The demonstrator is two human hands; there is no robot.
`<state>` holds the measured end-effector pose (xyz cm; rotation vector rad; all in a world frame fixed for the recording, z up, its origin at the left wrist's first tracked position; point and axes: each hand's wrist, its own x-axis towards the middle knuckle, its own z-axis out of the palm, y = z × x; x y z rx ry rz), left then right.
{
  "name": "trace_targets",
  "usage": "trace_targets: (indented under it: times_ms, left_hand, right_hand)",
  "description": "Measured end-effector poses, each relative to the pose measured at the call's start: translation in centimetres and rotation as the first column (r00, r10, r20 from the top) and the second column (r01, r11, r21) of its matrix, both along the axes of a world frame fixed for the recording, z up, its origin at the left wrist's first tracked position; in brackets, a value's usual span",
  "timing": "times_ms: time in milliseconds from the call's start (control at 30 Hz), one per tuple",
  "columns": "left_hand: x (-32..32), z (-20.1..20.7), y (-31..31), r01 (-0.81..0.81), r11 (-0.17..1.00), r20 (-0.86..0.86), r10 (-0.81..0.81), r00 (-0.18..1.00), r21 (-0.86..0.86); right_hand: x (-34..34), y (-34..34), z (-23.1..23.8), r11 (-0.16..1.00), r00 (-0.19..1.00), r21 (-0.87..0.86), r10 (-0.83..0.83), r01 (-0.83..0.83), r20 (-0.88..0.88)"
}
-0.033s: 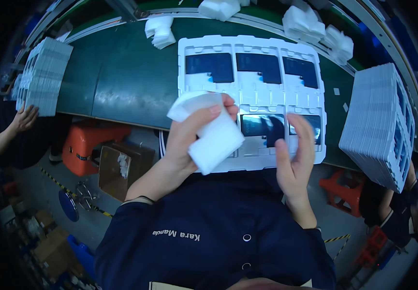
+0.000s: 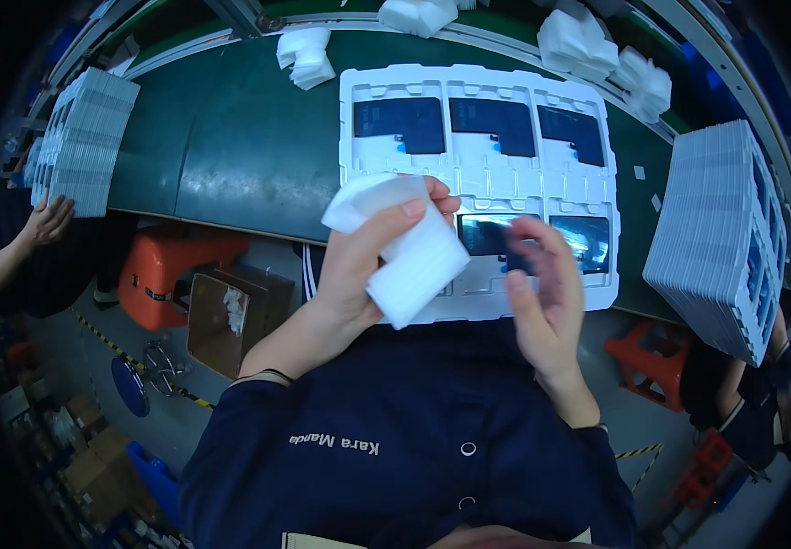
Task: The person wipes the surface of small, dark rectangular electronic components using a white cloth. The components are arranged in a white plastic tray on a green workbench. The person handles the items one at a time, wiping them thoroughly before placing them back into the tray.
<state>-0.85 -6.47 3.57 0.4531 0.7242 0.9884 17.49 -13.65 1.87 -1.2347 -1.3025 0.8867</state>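
My left hand [image 2: 354,261] is closed around a bundle of thin white foam sheets [image 2: 423,267], thumb on top and fingertips showing past the far edge. The sheets are L-shaped, and one corner flares loose. Beneath the bundle lies a white moulded tray [image 2: 487,189], its lower left part hidden by hand and foam. Flat black L-shaped pieces [image 2: 491,126] with small blue tabs rest in several of its pockets. To the right of the foam, my right hand [image 2: 551,306] hovers over the tray's near side, its fingers apart and slightly blurred, with nothing visible in them.
Tall stacks of white trays stand at the left [image 2: 93,137] and right [image 2: 706,220] ends of the green table [image 2: 240,128]. Foam bundles [image 2: 304,57] lie at the back. A co-worker's hand [image 2: 50,224] touches the left stack. Orange stools and a cardboard box [image 2: 263,306] stand below.
My right hand has shifted left, closer to the foam, uncovering more of the black piece at the lower right. The foam bundle in my left hand has moved slightly to the right.
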Motion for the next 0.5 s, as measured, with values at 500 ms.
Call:
trace_targets:
  times_ms: [500]
  left_hand:
    - [-2.8,-2.5,-0.3,-0.022,0.995,0.131,0.009,0.991,0.101]
  right_hand:
    - [-3.9,3.5,-1.4,0.951,0.928,-0.241,0.097,-0.193,-0.36]
